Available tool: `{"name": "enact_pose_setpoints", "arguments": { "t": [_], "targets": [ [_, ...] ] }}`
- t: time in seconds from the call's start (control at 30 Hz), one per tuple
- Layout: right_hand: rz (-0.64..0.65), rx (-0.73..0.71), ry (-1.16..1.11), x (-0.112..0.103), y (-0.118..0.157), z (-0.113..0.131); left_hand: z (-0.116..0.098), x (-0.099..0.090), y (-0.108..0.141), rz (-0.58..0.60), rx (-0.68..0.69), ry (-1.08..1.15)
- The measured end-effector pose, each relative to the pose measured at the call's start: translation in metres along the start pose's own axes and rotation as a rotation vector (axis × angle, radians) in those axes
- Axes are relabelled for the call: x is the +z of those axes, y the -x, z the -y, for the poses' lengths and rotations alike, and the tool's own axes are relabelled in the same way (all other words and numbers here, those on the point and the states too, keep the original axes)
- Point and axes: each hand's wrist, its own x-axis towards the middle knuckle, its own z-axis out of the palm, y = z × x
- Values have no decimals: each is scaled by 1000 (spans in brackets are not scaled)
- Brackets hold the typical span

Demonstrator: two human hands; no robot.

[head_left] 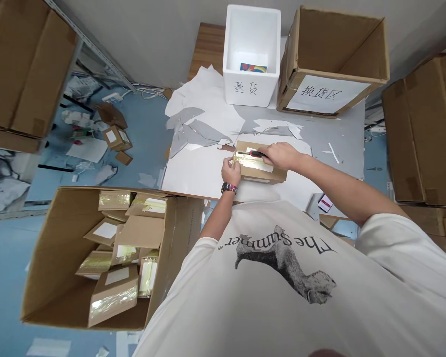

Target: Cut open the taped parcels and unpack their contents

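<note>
Small carton [277,174] near the worktop's [344,136] front edge. Right hand [282,155] closed round a red-and-black cutter [256,154], tip over the carton's taped top. Left hand [231,171] at its left end, fingers curled against it; grip or mere touch, cannot tell.

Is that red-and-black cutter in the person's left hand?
No, the right hand holds the red-and-black cutter over the taped box, while the left hand is at the box's left end.
</note>
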Motion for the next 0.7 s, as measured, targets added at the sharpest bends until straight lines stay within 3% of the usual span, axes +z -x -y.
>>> {"name": "enact_pose_setpoints", "arguments": {
  "t": [0.3,0.7],
  "targets": [
    [1,-69,-22,2,-28,23,1,1,0,-8,0,-10],
    [35,-82,32,4,-21,10,4,1,3,-5,8,-23]
  ]
}}
